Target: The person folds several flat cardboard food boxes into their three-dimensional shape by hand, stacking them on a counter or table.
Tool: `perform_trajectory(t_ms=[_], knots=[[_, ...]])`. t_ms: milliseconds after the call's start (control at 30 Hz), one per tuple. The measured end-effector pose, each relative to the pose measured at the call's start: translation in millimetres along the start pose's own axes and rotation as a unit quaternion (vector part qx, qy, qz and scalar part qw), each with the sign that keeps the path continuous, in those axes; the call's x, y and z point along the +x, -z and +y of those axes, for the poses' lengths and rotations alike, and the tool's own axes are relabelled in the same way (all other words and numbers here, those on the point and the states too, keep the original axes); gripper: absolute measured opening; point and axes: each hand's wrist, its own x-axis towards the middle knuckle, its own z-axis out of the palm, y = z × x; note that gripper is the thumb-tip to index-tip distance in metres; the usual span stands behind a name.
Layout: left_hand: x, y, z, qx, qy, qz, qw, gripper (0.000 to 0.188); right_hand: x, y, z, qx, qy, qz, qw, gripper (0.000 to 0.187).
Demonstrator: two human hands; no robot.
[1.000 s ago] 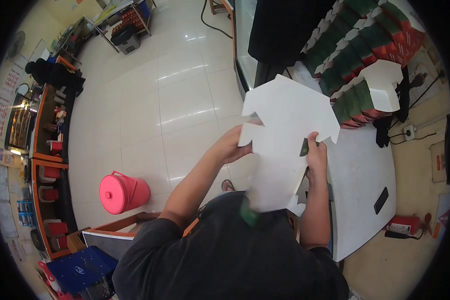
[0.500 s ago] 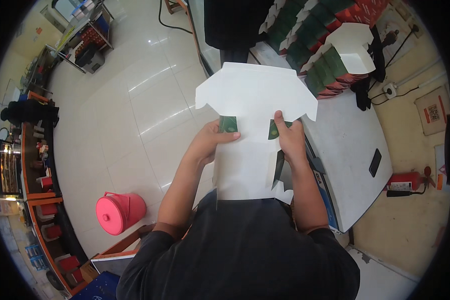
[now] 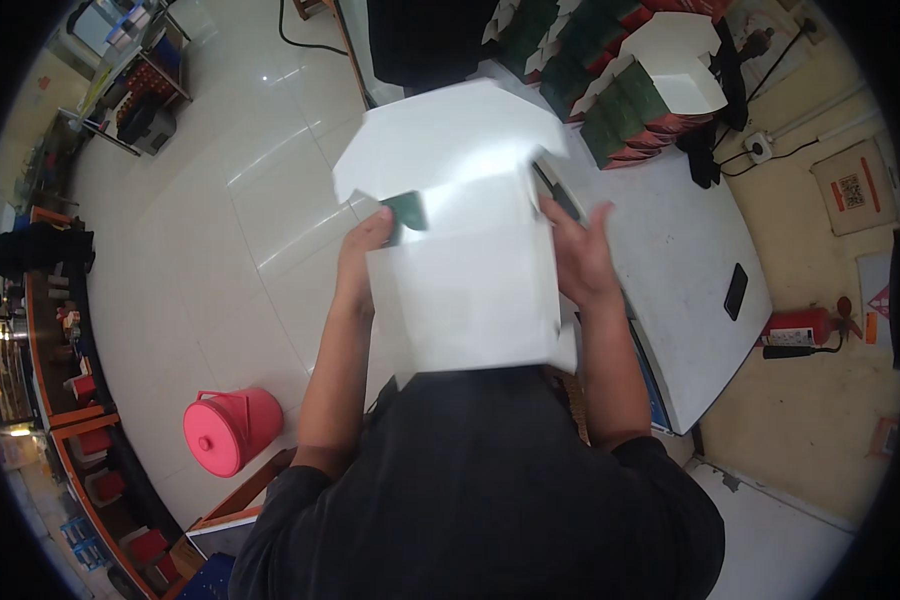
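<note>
In front of my chest is a partly folded cardboard box (image 3: 460,300), white inside, its wide lid flap raised at the far end. My left hand (image 3: 363,255) grips its left edge beside a green corner tab (image 3: 406,215). On the opposite side, my right hand (image 3: 582,255) lies against the right wall, which stands up. Its thumb points away from the box and its fingers are stretched out, partly hidden at the edge. The tab on the right is out of sight.
Stacked green-and-red boxes (image 3: 625,120) stand on the white table (image 3: 675,260) ahead right, near a person in dark clothes (image 3: 420,45). A phone (image 3: 736,292) lies on the table. A fire extinguisher (image 3: 800,327) is by the wall, and a pink lidded bucket (image 3: 232,430) stands on the floor at left.
The box has shifted left and tilted, and its right wall is now folded up. My right thumb has come off the right tab; my left hand keeps its grip.
</note>
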Motion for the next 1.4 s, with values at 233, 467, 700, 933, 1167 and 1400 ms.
perform_trajectory(t_ms=[233, 467, 700, 933, 1167, 1400], knots=[[15.9, 18.1, -23.6, -0.164, -0.048, 0.049, 0.984, 0.042, -58.3, -9.5, 34.8, -0.054, 0.185, -0.045, 0.98, 0.079], [34.3, 28.2, -45.0, 0.06, -0.154, 0.237, 0.957, 0.04, -41.9, -35.3, 25.7, -0.421, 0.375, 0.207, 0.8, 0.039], [-19.4, -26.8, -0.7, -0.151, 0.013, -0.176, 0.973, 0.06, -52.7, -41.5, -4.3, -0.575, 0.415, -0.04, 0.704, 0.049], [-17.4, -43.6, -7.4, -0.189, 0.035, -0.178, 0.965, 0.045, -53.6, -43.3, 2.3, -0.368, 0.456, -0.114, 0.802, 0.036], [-28.7, -55.9, 8.9, 0.086, -0.022, -0.228, 0.97, 0.036, -47.5, -57.2, -5.6, -0.443, 0.385, -0.045, 0.808, 0.046], [-20.7, -52.6, 38.9, 0.07, 0.059, -0.188, 0.978, 0.036, -44.1, -42.0, -28.0, -0.528, 0.362, -0.193, 0.744, 0.039]])
